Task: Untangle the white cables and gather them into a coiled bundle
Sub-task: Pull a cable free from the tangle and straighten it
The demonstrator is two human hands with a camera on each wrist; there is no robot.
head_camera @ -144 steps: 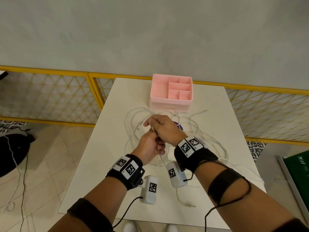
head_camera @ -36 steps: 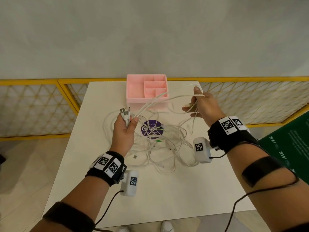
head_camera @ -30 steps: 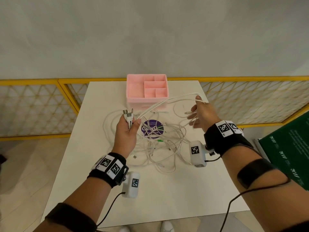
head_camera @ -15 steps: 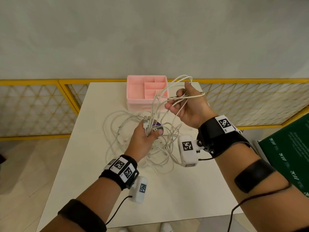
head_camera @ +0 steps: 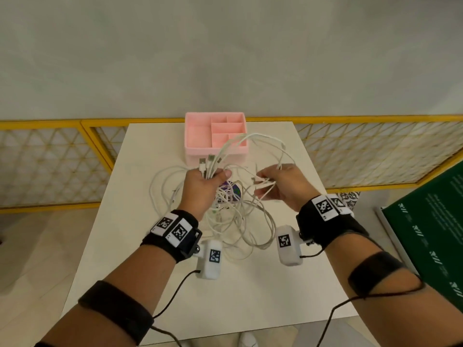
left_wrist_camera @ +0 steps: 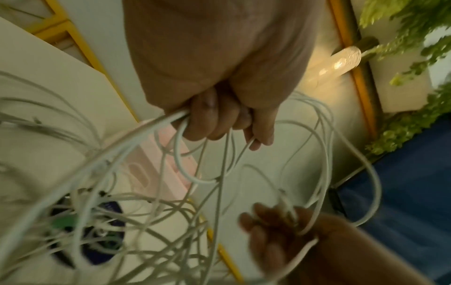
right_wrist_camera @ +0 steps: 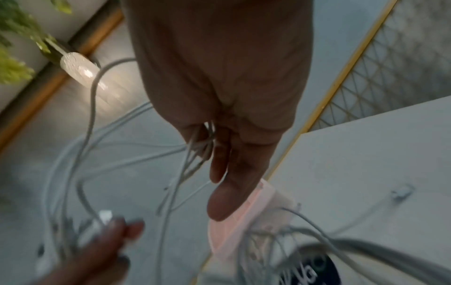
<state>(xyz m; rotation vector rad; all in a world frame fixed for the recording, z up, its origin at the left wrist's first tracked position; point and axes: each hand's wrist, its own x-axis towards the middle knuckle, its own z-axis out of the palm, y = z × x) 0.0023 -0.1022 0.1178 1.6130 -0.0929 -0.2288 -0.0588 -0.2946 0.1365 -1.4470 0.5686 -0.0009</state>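
White tabletop [head_camera: 250, 284] fills most of my head view, with a pink organiser box [head_camera: 200, 136] at its far edge and a purple round sticker [head_camera: 231, 190] half buried under the tangle. Across the middle lie the white cables [head_camera: 240, 221] — a loose heap of loops resting on the table between my two wrists, with several strands rising from it into both hands.

My left hand [head_camera: 200, 189] is clenched round a sheaf of cable ends, the USB plugs [head_camera: 208, 162] sticking up out of the fist toward the box. My right hand [head_camera: 283, 189] pinches a few thinner strands between thumb and fingers [right_wrist_camera: 219, 169], its other fingers fairly straight.

What the coming move turns on, as I judge it: an arch of cable [head_camera: 260, 141] runs from the left fist up over the box and down to the right hand, so its long axis lies left to right — while the heap lies below and nearer my body. The left hand sits closer to the heap's centre.
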